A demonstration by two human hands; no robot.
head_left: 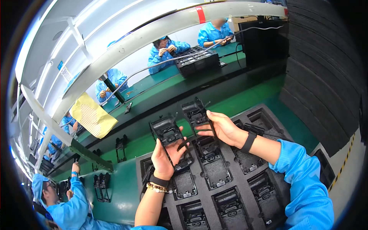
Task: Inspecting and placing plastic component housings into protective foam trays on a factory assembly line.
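My left hand (164, 163) is closed round a black plastic frame (168, 131), an open rectangle with a solid block at its upper end, tilted above a tray. A second black frame (194, 114) of the same kind is gripped along its right side by my right hand (227, 129), thumb near the top. Both frames are held side by side, a small gap apart. Beneath them lies a dark grey foam tray (204, 202) with cut-out pockets; several similar black frames (231, 208) sit in these. My left palm and fingers partly hide some pockets.
Beyond the tray runs a green conveyor belt (150, 143) carrying more black frames (121, 147). A co-worker in blue (71, 207) sits at left; others sit across the line near a black crate (197, 63). Stacked dark foam sheets (326, 73) stand at right; a yellow sheet (93, 116) hangs at left.
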